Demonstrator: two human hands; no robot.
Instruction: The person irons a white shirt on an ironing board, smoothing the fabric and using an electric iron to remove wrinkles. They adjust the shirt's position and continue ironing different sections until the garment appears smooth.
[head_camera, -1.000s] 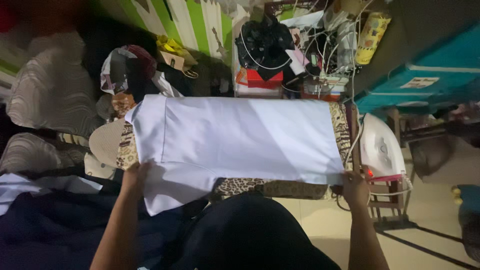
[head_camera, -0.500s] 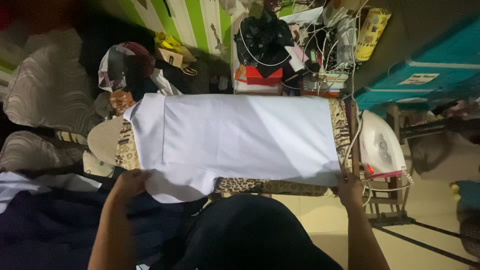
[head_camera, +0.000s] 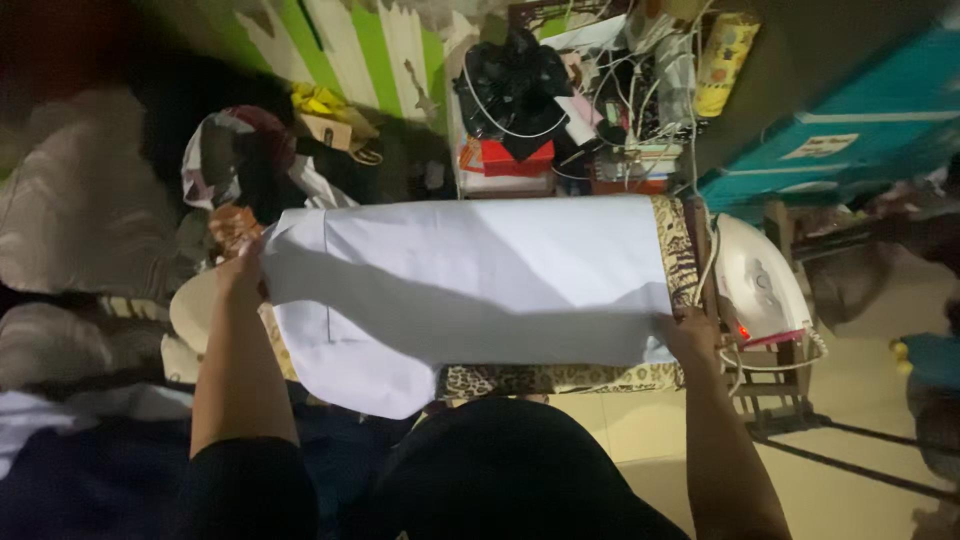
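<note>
white cloth (head_camera: 480, 280) stretched between left hand (head_camera: 243, 272), right hand (head_camera: 688, 335)

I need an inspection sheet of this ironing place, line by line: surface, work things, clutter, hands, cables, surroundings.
Surface: ironing board with a leopard-print cover, mostly hidden under cloth.
Work things: white garment spread flat on the board, one end hanging over the near edge; white iron resting at the right end, a red light showing.
Clutter: black fan, red box and bags behind the board.
Hands: left hand grips the garment's left end; right hand holds its near right corner.
Cables: white cords tangled behind; the iron cord runs past the board end.
Surroundings: green and white striped wall, teal cabinet, tiled floor.
</note>
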